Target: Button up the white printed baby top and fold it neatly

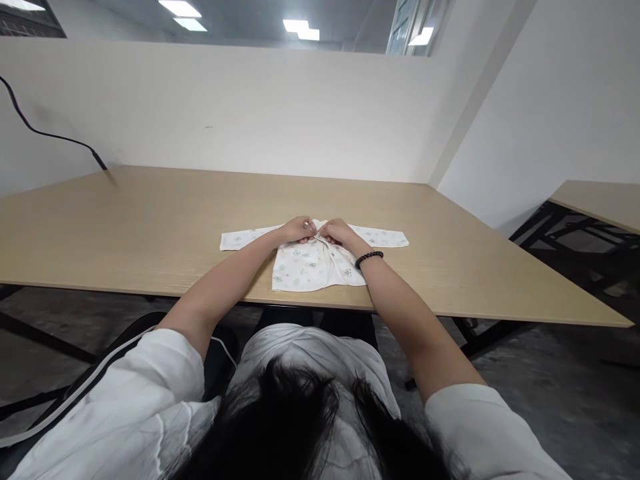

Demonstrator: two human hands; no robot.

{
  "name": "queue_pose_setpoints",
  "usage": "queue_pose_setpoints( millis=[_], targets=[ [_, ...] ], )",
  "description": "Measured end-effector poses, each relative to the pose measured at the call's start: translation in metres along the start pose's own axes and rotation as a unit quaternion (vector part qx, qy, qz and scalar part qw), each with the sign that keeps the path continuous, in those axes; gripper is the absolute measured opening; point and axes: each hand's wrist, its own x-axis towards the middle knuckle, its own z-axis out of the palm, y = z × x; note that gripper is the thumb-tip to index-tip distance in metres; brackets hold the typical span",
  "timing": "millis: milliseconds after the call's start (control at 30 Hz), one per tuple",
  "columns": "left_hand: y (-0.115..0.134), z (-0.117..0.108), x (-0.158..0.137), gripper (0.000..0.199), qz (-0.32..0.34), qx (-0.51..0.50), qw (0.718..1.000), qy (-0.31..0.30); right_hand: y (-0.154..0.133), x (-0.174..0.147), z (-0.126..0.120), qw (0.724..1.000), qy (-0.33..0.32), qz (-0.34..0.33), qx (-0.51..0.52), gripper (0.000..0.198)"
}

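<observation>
A small white long-sleeved baby shirt (300,267) with a faint printed pattern lies spread on the table, its sleeves reaching out to both sides. Near the neckline, my left hand (299,230) pinches the cloth at the front. My right hand (339,232) pinches the fabric right beside it, so the fingertips of both hands nearly meet. Creases run down from that spot toward the hem. Whatever small part lies between the fingertips is hidden. A black beaded bracelet (369,259) circles my right wrist.
The shirt rests near the front edge of a light wooden table (175,207). A white wall (260,113) with a window above stands behind it. At the left, a black cable (65,139) hangs down toward the tabletop. Another table (605,203) stands at the right.
</observation>
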Motion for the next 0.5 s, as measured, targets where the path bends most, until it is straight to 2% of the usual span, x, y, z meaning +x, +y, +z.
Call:
queue_pose_setpoints(
  millis=[100,333,467,500],
  targets=[
    [-0.002,-0.003,0.000,0.009,0.030,0.061,0.997,0.019,-0.005,-0.006,-0.003,0.999,-0.008,-0.031,-0.029,0.017],
    [0.004,-0.006,-0.010,0.016,0.118,0.173,0.978,0.003,-0.009,-0.018,-0.013,0.989,-0.075,-0.054,-0.115,0.044],
    [0.013,-0.005,-0.017,0.006,0.148,0.208,0.967,-0.015,-0.010,-0.021,-0.019,0.982,-0.131,-0.053,-0.128,0.041],
    [0.016,-0.004,-0.019,0.010,0.151,0.212,0.965,-0.021,-0.010,-0.022,-0.021,0.980,-0.144,-0.054,-0.126,0.038]
  ],
)
